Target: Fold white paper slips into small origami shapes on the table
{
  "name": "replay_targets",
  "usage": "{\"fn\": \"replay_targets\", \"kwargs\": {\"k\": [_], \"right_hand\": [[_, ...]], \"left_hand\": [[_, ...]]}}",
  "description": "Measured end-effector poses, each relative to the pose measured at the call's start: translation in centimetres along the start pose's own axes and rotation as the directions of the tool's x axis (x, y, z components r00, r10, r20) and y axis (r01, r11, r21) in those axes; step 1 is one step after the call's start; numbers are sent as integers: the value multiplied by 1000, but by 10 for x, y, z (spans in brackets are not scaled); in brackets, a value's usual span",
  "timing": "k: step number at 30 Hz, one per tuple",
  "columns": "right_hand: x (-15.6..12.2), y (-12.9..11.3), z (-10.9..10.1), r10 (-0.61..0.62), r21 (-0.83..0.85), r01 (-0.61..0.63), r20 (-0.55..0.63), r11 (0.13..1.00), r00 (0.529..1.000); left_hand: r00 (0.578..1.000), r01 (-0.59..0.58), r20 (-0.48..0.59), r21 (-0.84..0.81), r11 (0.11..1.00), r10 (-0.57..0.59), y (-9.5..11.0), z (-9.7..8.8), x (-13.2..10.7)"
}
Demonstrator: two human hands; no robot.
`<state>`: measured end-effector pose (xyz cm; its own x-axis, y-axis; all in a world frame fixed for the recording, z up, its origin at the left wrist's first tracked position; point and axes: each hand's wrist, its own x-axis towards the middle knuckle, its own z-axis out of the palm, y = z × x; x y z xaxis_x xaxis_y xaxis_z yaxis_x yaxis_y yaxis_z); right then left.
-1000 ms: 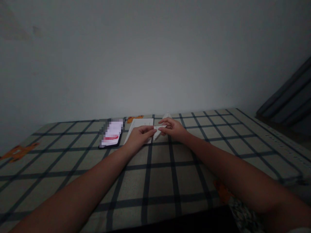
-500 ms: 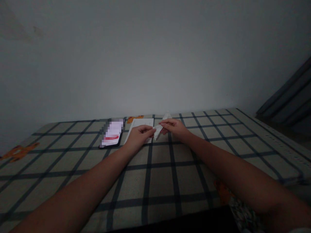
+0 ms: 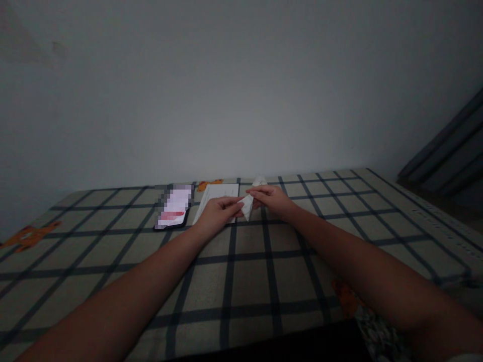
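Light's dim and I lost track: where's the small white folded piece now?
In the head view, the white folded piece is just below and right of centre, held by the left hand, with the right hand at its upper edge.

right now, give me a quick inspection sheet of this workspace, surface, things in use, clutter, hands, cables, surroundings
surface: checked cloth with dark lines and orange figures
things in use: small folded white piece, between the hands; a pale piece shows behind the right hand, unclear whether separate
clutter: phone lying screen up, picture blurred out; white paper to its right, partly hidden by the left hand
hands: left hand grips the folded white piece; right hand has its fingertips at the upper end, grip unclear
cables: nothing seen
surroundings: plain wall behind, dark striped fabric-like item at far right; dim light
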<state>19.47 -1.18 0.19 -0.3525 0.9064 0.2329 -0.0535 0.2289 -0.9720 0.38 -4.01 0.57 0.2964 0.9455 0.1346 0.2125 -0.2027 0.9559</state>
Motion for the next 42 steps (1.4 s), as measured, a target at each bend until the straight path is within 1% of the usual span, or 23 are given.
{"fn": "replay_targets", "kwargs": {"k": [5, 11, 17, 22, 26, 30, 33, 35, 37, 39, 42], "right_hand": [[3, 7, -2, 7, 34, -6, -15, 999, 1000], [3, 6, 0, 34, 88, -31, -30, 996, 999], [3, 5, 2, 83, 128, -81, -14, 988, 996], [3, 4, -1, 103, 172, -101, -2, 980, 995], [5, 7, -5, 88, 103, -87, -10, 991, 996], [7, 11, -4, 37, 17, -36, -78, 999, 996], [6, 10, -2, 11, -48, -15, -92, 999, 996], [5, 8, -1, 6, -51, -11, -88, 999, 996], [3, 5, 0, 16, -23, -17, -58, 1000, 998], [1, 1, 0, 33, -20, -33, 14, 999, 999], [-2, -2, 0, 52, -108, -39, 120, 993, 991]], "left_hand": [[999, 27, 21, -57, 998, -26, 3, 1, 0], [997, 68, 43, -106, 992, -63, 5, 1, 1], [996, 72, 64, -46, 996, -69, 5, 0, 1], [998, 59, 10, 2, 998, -59, 4, 0, 1], [1000, 28, 9, 1, 1000, -28, 2, 0, 1], [996, 24, 87, -2, 1000, -24, 3, 0, 1], [991, 33, 132, -7, 999, -32, 5, 0, 0], [993, 45, 112, -26, 999, -42, 6, 1, -1], [997, 50, 56, -53, 997, -47, 7, 1, -1], [999, 32, -10, -70, 997, -33, 8, 2, -2], [997, 3, -76, -57, 998, -7, 11, 1, -2]]}}
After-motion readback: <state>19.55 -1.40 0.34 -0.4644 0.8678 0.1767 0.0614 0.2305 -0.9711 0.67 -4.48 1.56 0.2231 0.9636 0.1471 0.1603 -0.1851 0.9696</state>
